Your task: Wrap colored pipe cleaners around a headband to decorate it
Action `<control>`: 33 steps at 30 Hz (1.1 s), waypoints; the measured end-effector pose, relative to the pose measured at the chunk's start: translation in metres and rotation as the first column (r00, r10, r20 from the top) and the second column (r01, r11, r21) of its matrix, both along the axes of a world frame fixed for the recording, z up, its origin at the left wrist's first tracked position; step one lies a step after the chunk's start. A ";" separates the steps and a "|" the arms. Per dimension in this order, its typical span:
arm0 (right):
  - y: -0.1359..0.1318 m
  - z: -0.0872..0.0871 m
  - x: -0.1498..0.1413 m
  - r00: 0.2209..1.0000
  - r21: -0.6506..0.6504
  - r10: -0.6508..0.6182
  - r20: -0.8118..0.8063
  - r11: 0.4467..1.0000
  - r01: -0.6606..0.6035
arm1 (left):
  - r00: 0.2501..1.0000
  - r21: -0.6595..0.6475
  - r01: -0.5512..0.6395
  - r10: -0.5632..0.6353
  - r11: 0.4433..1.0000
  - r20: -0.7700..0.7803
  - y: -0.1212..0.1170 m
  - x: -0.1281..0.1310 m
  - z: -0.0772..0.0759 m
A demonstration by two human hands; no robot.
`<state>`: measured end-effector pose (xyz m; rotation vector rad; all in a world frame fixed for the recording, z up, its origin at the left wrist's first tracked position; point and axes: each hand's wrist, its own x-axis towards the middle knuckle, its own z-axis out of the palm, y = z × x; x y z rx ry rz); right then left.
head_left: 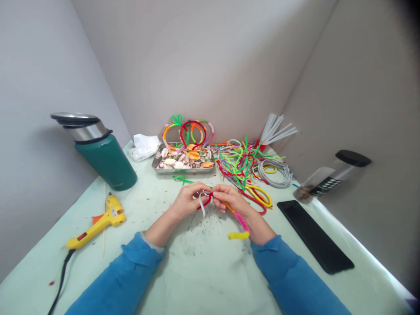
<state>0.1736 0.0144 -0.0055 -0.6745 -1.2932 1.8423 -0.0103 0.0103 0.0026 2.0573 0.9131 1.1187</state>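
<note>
Both hands meet above the middle of the table, fingers pinched together. My left hand point(190, 199) is closed on a pipe cleaner with a white end hanging down point(202, 205) and a red stretch beside it. My right hand point(229, 199) grips the same piece close by, at the red part near the fingertips. From under the right hand a fuzzy length in orange, pink and yellow point(242, 222) curves down, its yellow end bent to the left. The fingers partly hide where the white, red and orange parts join.
Behind the hands stands a metal tray point(183, 170) of shells with pipe-cleaner rings point(193, 122) on it. Loose pipe cleaners point(239, 159) and a grey coil point(277, 173) lie to its right. Scissors point(260, 194), a phone point(315, 236), a yellow glue gun point(98, 223) and a green bottle point(105, 162) surround the workspace.
</note>
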 end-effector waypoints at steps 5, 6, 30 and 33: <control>-0.001 0.001 0.000 0.999 -0.003 0.043 0.013 0.999 -0.043 | 1.000 0.043 0.024 -0.024 0.999 0.001 -0.001 0.000 0.003; -0.001 0.001 0.000 0.999 0.003 0.049 0.018 0.999 -0.049 | 1.000 0.039 0.029 -0.029 0.999 0.002 -0.001 0.000 0.003; 0.004 -0.008 -0.001 0.998 0.047 0.033 0.058 0.998 -0.036 | 0.998 -0.075 0.060 -0.060 0.995 0.004 0.003 -0.005 0.002; 0.003 -0.008 -0.002 0.999 0.045 0.006 0.054 0.999 -0.008 | 0.999 -0.080 0.039 -0.037 0.996 0.026 0.002 -0.004 0.001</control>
